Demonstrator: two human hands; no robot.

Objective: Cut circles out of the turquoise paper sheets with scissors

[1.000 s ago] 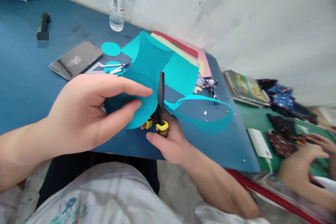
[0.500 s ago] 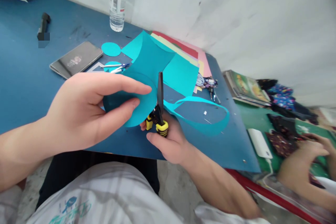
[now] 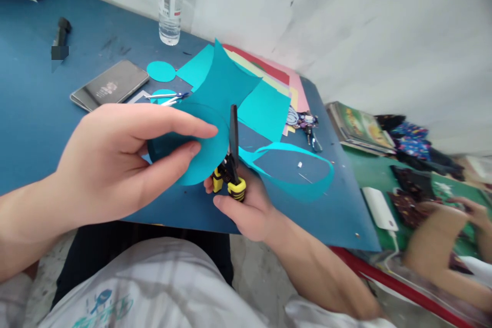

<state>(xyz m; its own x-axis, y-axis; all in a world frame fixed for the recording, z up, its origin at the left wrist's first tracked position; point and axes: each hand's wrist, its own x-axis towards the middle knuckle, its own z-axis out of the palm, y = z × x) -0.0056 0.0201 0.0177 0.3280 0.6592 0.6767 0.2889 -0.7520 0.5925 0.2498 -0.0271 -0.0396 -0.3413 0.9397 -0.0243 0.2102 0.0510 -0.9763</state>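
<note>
My left hand (image 3: 138, 164) pinches a piece of teal paper (image 3: 209, 151) between thumb and forefinger. Its lower part is rounded with a curved line on it, and a pointed part (image 3: 226, 82) stretches away toward the wall. My right hand (image 3: 246, 205) is closed round the yellow and black handles of scissors (image 3: 233, 164), whose dark blades point up at the paper's right edge. To the right, a curled teal paper strip (image 3: 307, 192) hangs in a loop beside the scissors. Part of the right fingers is hidden behind the handles.
On the blue table (image 3: 115, 36) lie a phone (image 3: 111, 84), a teal paper circle (image 3: 161, 71), a compass (image 3: 169, 97) and coloured sheets (image 3: 269, 110). A water bottle (image 3: 169, 15) stands by the wall. At right, another person's arm (image 3: 434, 241) rests near a white power bank (image 3: 380, 209).
The pointed part of the teal paper has turned slightly to the right. Both hands keep their grips, the left shifting slightly left. The other person's arm has moved.
</note>
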